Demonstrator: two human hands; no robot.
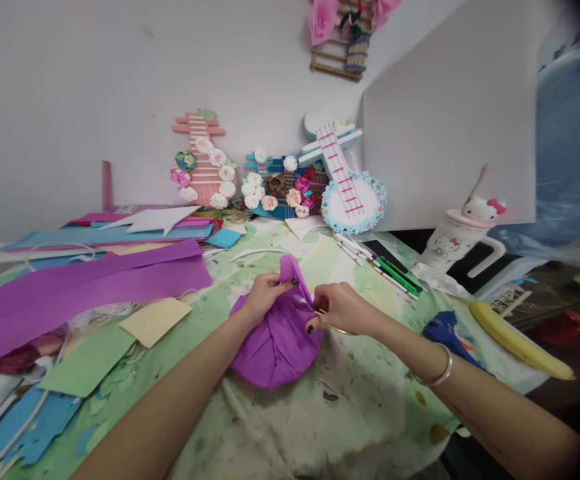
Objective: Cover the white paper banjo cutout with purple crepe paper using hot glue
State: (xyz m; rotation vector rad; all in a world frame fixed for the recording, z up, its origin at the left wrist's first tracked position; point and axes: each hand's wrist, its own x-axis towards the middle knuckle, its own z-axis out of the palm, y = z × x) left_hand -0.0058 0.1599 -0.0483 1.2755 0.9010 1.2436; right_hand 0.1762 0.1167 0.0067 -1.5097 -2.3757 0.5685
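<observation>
Two bare hands work over a purple bundle [280, 357] at the middle of a paint-stained surface [370, 413]. The left hand [266, 293] pinches its upright neck between thumb and fingers; the right hand [340, 310], fingers curled, grips a gold-handled tool [343, 331] against the neck, partly hiding it. Scraps crowd the left: a purple sheet [120, 287], a yellow card [156, 320] and a green card [90, 360]. On the right, a blue tool [440, 328] lies just beside the forearm, near a banana [517, 340]. Pens [395, 273] and a cup [450, 240] sit beyond, and flower-trimmed models [205, 173] line the wall.
</observation>
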